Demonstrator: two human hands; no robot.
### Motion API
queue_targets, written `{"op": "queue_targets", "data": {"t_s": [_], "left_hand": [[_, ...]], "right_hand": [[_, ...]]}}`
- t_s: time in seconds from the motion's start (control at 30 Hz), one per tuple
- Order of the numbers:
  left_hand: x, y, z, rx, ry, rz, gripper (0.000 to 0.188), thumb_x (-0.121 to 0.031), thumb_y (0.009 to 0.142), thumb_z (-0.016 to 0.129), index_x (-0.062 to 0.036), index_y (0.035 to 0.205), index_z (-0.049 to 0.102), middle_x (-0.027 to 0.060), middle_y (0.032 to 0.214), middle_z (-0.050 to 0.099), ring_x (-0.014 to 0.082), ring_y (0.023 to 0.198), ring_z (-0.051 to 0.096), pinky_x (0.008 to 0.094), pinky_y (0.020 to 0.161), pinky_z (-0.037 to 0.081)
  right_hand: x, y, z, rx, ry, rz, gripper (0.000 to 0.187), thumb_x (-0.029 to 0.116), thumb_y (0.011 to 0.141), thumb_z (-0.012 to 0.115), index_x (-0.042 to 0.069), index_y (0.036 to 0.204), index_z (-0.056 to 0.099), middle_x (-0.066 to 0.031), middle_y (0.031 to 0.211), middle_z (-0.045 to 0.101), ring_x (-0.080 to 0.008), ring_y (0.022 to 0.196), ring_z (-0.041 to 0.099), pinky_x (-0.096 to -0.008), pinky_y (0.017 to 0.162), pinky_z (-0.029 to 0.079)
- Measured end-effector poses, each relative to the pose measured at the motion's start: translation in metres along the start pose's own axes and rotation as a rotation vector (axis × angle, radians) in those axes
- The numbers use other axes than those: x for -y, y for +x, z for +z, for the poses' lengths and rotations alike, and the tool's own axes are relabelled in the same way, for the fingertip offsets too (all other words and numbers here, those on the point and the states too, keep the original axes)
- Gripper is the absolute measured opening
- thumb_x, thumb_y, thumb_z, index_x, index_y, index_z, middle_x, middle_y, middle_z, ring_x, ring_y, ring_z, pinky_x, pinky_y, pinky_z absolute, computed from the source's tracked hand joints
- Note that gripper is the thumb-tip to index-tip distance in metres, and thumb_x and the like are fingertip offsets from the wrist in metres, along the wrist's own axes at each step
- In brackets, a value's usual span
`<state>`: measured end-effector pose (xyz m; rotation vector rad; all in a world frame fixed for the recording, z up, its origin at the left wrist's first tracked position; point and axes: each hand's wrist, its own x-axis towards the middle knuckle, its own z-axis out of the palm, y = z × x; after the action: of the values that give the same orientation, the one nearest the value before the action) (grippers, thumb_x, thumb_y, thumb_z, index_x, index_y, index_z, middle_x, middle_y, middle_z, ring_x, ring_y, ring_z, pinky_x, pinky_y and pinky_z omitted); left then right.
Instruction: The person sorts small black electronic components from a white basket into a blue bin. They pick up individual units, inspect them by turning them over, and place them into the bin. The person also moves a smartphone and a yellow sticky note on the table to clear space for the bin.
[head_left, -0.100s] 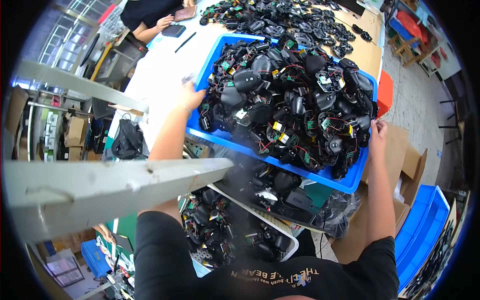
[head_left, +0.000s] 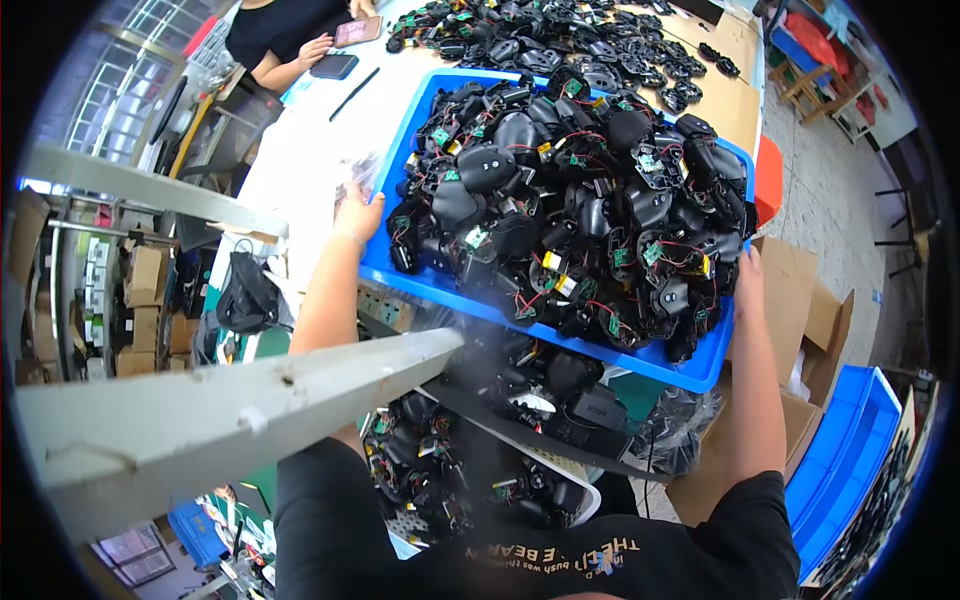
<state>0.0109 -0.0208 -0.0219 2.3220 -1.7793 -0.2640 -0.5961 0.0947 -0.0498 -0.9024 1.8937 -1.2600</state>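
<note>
A large blue plastic bin (head_left: 640, 366) is heaped with rounded black plastic housings (head_left: 486, 168), green circuit boards, red wires and small yellow-wrapped parts. It sits tilted across the near end of the worktable. My left hand (head_left: 358, 212) grips its left rim, thumb on the near side; the fingertips are partly hidden beside some clear plastic film (head_left: 362, 172). At the right end, my right hand (head_left: 748, 278) is closed round the rim, its fingers mostly hidden behind the bin's wall.
A grey metal bar (head_left: 240, 410) crosses in front of my left arm. Below the bin stands a white crate (head_left: 588, 505) of similar parts. Cardboard boxes (head_left: 780, 340) and an empty blue bin (head_left: 845, 450) lie right. Across the table, another person's hand (head_left: 316, 47) rests near a phone (head_left: 334, 66).
My left hand and the bin's left end have shifted slightly left and nearer. My right hand stays at the right rim. The whole view has moved a little too.
</note>
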Motion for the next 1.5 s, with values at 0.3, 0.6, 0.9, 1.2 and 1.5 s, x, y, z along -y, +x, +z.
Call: {"op": "queue_targets", "data": {"t_s": [0.3, 0.6, 0.9, 1.2, 1.5], "left_hand": [[0.005, -0.002, 0.026, -0.003, -0.241, 0.031, 0.035, -0.033, 0.082, 0.063, -0.0009, 0.096, 0.061, 0.0224, 0.089, 0.065, 0.0374, 0.085, 0.062, 0.0431, 0.077, 0.047], [0.005, -0.007, 0.010, 0.116, -0.277, -0.039, 0.034, -0.029, 0.082, 0.061, -0.0001, 0.100, 0.062, 0.0195, 0.093, 0.066, 0.0331, 0.088, 0.063, 0.0399, 0.080, 0.047], [-0.012, -0.028, 0.004, 0.094, -0.276, -0.007, 0.034, -0.026, 0.081, 0.063, -0.0015, 0.104, 0.063, 0.0203, 0.095, 0.065, 0.0322, 0.090, 0.062, 0.0398, 0.081, 0.047], [-0.001, -0.037, 0.025, -0.166, -0.070, 0.077, 0.040, -0.034, 0.083, 0.060, 0.0016, 0.100, 0.056, 0.0272, 0.098, 0.061, 0.0433, 0.095, 0.058, 0.0474, 0.083, 0.045], [-0.001, -0.036, 0.024, -0.207, 0.013, 0.030, 0.034, -0.033, 0.081, 0.063, -0.0023, 0.093, 0.055, 0.0239, 0.098, 0.061, 0.0417, 0.094, 0.058, 0.0474, 0.082, 0.046]], "right_hand": [[-0.005, 0.003, -0.002, 0.060, -0.012, -0.065, 0.032, 0.026, 0.095, 0.048, -0.001, 0.108, 0.058, -0.0090, 0.101, 0.062, -0.0137, 0.094, 0.056, -0.0278, 0.083, 0.042], [0.004, 0.006, 0.002, 0.054, 0.040, -0.059, 0.030, 0.024, 0.095, 0.048, -0.002, 0.107, 0.058, -0.0074, 0.097, 0.064, -0.0134, 0.090, 0.057, -0.0278, 0.082, 0.043], [-0.019, 0.027, -0.001, 0.010, 0.079, -0.040, 0.039, 0.026, 0.094, 0.050, -0.005, 0.117, 0.053, -0.0129, 0.109, 0.061, -0.0178, 0.102, 0.056, -0.0305, 0.091, 0.041], [-0.012, 0.029, -0.005, 0.025, -0.256, -0.130, 0.034, 0.028, 0.092, 0.049, 0.000, 0.111, 0.058, -0.0099, 0.103, 0.063, -0.0178, 0.095, 0.058, -0.0317, 0.083, 0.044], [-0.027, 0.042, -0.003, 0.125, 0.021, -0.117, 0.033, 0.021, 0.093, 0.046, -0.001, 0.113, 0.059, -0.0071, 0.105, 0.064, -0.0141, 0.096, 0.058, -0.0281, 0.086, 0.043]]}}
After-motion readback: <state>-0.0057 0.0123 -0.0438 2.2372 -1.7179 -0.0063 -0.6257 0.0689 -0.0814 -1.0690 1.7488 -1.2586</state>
